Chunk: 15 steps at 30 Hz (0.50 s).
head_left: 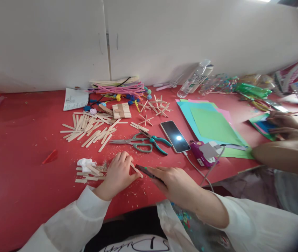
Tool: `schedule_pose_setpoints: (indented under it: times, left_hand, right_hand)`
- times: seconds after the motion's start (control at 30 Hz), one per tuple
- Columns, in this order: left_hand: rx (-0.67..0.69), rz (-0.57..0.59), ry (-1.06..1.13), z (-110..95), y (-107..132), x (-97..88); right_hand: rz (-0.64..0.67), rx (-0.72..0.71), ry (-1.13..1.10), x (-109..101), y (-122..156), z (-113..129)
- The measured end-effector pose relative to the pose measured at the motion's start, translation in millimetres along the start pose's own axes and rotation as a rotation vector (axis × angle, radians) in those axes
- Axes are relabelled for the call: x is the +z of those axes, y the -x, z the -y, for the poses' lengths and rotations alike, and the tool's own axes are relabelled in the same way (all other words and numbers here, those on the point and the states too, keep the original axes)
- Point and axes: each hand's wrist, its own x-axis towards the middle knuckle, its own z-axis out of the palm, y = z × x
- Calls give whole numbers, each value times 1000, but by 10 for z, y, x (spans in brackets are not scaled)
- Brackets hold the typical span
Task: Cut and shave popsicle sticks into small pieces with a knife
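Observation:
My left hand [119,171] presses a craft stick [136,170] down on the red table, its fingers bent over the stick. The stick's free end sticks out toward my right hand [173,182]. That hand is wrapped round a dark knife [150,173], whose blade tip is at the stick; whether it touches I cannot tell. Wood shavings lie about both hands. Left of my left hand are several short stick pieces [87,178] and a crumpled white tissue [85,163]. Grey-handled scissors [138,143] and teal-handled pliers [159,142] lie just beyond my hands.
Loose craft sticks [85,127] are piled behind, near pipe cleaners [122,88]. A phone [175,136] with a cable and a purple device [201,161] lie to the right, beside coloured paper [212,122]. Farther right are a bottle [194,78] and another person's hands [288,131].

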Motion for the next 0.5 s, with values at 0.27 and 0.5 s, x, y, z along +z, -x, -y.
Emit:
schedule_pose_setpoints:
  times: [0.27,0.5]
  left_hand:
    - [7,-37,-6,1,-19,50]
    - [-8,-74,-4,-6,-6,76]
  right_hand:
    - [109,24,108,-28,-7,67]
    - [305,-85,324,-221,-151,312]
